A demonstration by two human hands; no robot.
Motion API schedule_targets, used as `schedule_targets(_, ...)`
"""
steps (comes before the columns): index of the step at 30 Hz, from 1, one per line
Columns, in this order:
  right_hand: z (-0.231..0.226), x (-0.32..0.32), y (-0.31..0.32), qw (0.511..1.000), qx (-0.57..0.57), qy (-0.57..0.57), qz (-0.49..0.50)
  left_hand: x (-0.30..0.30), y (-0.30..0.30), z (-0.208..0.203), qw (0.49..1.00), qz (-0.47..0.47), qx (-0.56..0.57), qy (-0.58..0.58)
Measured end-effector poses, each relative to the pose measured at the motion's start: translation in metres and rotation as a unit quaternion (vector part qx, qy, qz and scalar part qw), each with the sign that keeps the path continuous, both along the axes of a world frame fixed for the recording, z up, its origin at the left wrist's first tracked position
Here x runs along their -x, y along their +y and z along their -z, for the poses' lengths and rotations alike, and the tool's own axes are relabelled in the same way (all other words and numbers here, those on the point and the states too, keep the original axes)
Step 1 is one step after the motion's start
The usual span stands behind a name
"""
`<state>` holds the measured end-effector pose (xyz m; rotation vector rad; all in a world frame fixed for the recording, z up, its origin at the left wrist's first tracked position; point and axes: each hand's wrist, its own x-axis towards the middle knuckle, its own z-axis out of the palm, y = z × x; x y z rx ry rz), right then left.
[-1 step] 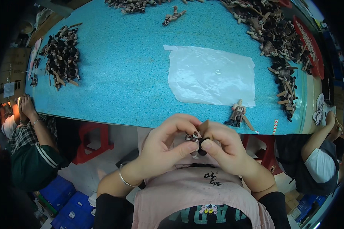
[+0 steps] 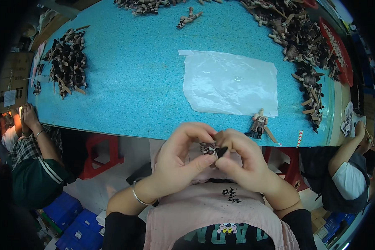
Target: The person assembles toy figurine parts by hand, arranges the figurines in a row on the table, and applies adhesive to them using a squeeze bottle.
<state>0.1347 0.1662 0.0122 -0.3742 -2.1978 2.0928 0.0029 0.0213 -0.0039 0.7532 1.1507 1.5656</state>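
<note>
My left hand [image 2: 181,156] pinches a small toy figurine [image 2: 209,149] with brown and white patterning, thumb against its near side. From the other side my right hand [image 2: 243,160] grips a black part [image 2: 223,151] of the same figurine between thumb and curled fingers. Both hands are held just off the table's near edge, above my pink apron [image 2: 187,216]. Fingers cover much of the figurine, so its full shape is hidden. Beyond my right hand, on the table, lies another figurine [image 2: 259,122] in brown and black with a tan blade-like piece.
A clear plastic sheet [image 2: 229,83] lies on the blue table [image 2: 133,83]. Figurines form a heap [image 2: 68,62] at left and a larger heap [image 2: 296,41] at right, beside a red tray [image 2: 349,68]. One figurine [image 2: 189,17] lies far off. Co-workers sit at both sides; red stools stand below.
My right thumb has shifted slightly lower and to the left. The black part now points up and to the right, and the tan piece near my fingertips shows less. The figurine has turned a little.
</note>
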Motion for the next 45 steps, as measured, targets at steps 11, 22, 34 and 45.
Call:
schedule_targets(11, 0.0, -0.001, -0.013, 0.995, 0.027, 0.029, 0.09, 0.014, -0.003, -0.006, 0.999, 0.032, 0.016, 0.012)
schedule_targets(22, -0.005, 0.008, -0.002, 0.995, -0.046, 0.073, 0.039, 0.011, 0.001, -0.003, 0.993, -0.024, -0.027, 0.112)
schedule_targets(34, -0.025, 0.109, 0.093, 0.918, -0.392, 0.047, 0.032, 0.037, -0.017, -0.001, 0.982, -0.119, -0.009, 0.148)
schedule_targets(45, 0.01, 0.224, 0.128, 0.884, -0.459, -0.085, 0.024, 0.051, -0.032, -0.001, 0.971, -0.196, 0.014, 0.138)
